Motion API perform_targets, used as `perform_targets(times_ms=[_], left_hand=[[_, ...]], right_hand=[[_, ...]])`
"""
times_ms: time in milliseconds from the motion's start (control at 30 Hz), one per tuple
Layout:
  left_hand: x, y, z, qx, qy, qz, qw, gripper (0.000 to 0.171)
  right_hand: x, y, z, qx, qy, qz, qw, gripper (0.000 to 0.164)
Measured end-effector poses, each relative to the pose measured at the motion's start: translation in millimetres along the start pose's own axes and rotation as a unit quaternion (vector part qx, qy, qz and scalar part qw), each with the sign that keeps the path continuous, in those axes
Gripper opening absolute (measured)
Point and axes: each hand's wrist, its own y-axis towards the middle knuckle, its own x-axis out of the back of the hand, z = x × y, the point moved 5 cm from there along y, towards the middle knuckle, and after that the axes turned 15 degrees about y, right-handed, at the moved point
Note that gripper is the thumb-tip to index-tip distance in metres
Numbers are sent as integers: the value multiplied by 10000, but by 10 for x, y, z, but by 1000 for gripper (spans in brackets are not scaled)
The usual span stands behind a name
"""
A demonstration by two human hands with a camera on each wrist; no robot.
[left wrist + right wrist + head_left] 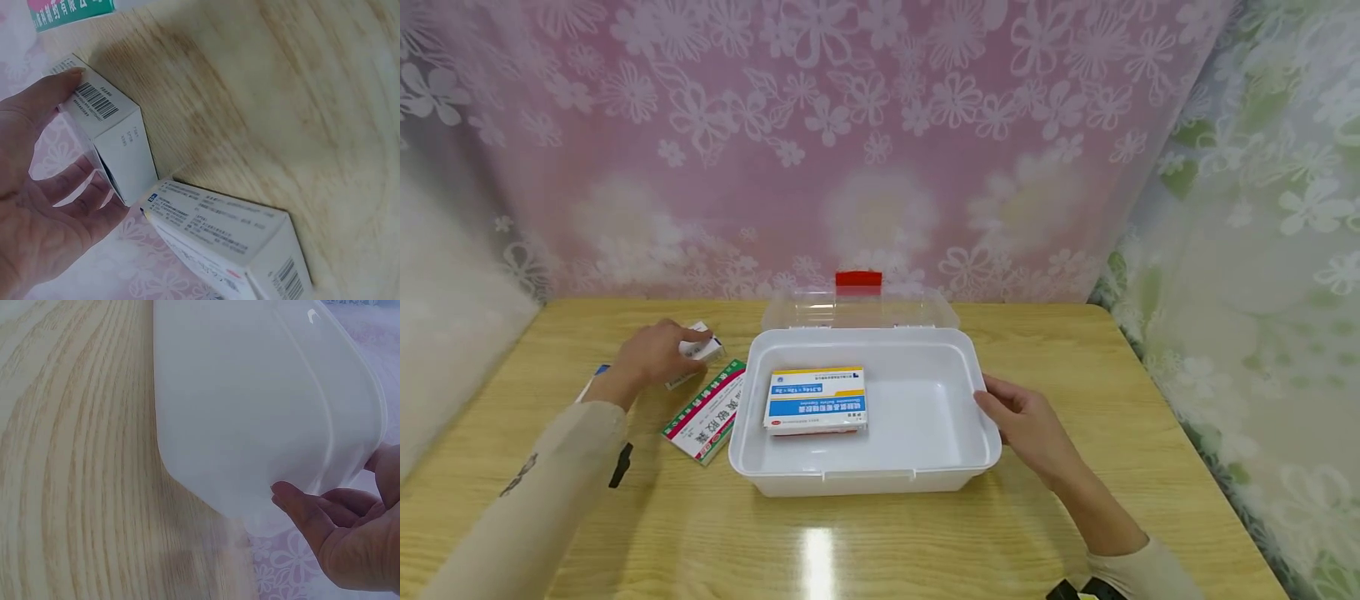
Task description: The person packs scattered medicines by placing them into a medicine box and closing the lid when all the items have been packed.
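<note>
My left hand (pixel 658 357) grips a small white medicine box (pixel 705 348) on the left of the table. In the left wrist view the thumb lies beside the barcode of that medicine box (pixel 122 134), with the fingers on its opposite side. My right hand (pixel 1026 421) holds the right rim of a white plastic storage box (pixel 925 481). Its thumb presses the wall of the storage box (pixel 250 406), and the other fingers curl at the rim. Inside the storage box, to the left, lies a blue, yellow and white medicine box (pixel 816 400).
A green, white and magenta medicine box (pixel 707 417) lies against the storage box's left side. Another white medicine box (pixel 219 225) stands near my left hand. The clear lid (pixel 805 310) with its red latch (pixel 859 282) is folded back toward the floral curtain (pixel 880 200).
</note>
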Motion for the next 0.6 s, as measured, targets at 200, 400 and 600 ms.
perform_targets(times_ms=[200,400,600], left_hand=[[-57,29,-8,-30,-93,-20,9999,56],[-64,46,7,26,-178,18,9998,58],[-81,34,32,94,-164,48,9998,60]], right_hand=[[4,-24,-29,-30,96,-43,9999,55],[7,-35,-43,-21,142,-55,9999,57],[0,-28,-46,29,137,-82,9999,56]])
